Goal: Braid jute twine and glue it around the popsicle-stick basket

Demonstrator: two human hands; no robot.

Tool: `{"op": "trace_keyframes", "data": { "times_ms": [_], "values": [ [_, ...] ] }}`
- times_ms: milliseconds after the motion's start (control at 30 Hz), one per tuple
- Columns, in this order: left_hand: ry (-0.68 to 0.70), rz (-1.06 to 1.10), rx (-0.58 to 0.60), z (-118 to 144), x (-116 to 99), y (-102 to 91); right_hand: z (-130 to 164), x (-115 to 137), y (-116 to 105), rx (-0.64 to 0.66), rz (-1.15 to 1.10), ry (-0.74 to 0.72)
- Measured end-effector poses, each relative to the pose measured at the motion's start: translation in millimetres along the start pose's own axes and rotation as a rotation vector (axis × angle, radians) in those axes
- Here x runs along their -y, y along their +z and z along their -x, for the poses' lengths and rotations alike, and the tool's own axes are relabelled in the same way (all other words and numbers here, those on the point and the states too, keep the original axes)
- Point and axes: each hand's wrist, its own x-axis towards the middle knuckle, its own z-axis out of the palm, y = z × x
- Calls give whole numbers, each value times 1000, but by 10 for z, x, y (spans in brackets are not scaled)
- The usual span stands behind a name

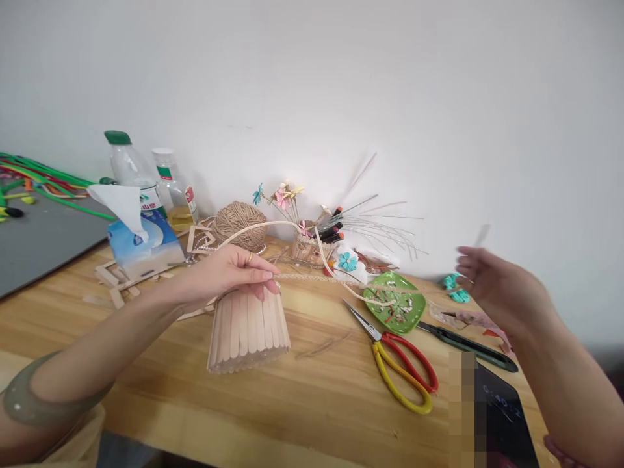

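A pixelated block hides part of the dark phone at five o'clock, and the frame cuts that phone off at the bottom edge; the right hand at three o'clock is blurred, its fingers spread open and holding nothing that can be made out; whether the pale cord's far end reaches it cannot be told; the left hand sits just left of centre, fingers pinched closed on the cord, resting on the top rim of one cup of craft sticks that stands on the wooden surface, wider at its base; a ring shows on one finger and a grey-green bangle circles the forearm at eight o'clock; the cord loops up toward one ball of twine at eleven o'clock and trails across to one green dish at three o'clock, whose small contents are too fine to name; one pair of scissors with red and yellow handles lies at four o'clock; two bottles stand at ten o'clock behind one tissue box; loose sticks lie beside it, partly hidden.
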Motion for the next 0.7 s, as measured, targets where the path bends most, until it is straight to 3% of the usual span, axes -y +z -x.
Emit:
{"op": "trace_keyframes", "data": {
  "times_ms": [67,133,167,233,300,367,500,633,700],
  "values": [
    [18,33,38,-11,17,13,57,-2,158,-162,312,-85],
    [29,44,96,-18,14,35,232,118,413,-387,627,-396],
    [30,43,123,-21,7,48,355,209,569,-315,648,-556],
    [26,37,169,-22,-11,77,625,410,910,53,543,-742],
    [45,28,203,-10,-28,104,863,573,1239,370,427,-788],
    [70,25,200,26,-39,120,1015,650,1489,539,374,-786],
    [63,41,86,177,-31,69,1091,581,1672,539,262,-768],
    [147,-103,-311,386,133,-81,1099,527,1627,460,209,-853],
    [170,-175,-355,496,304,-137,1117,576,1605,460,183,-840]
  ]
}}
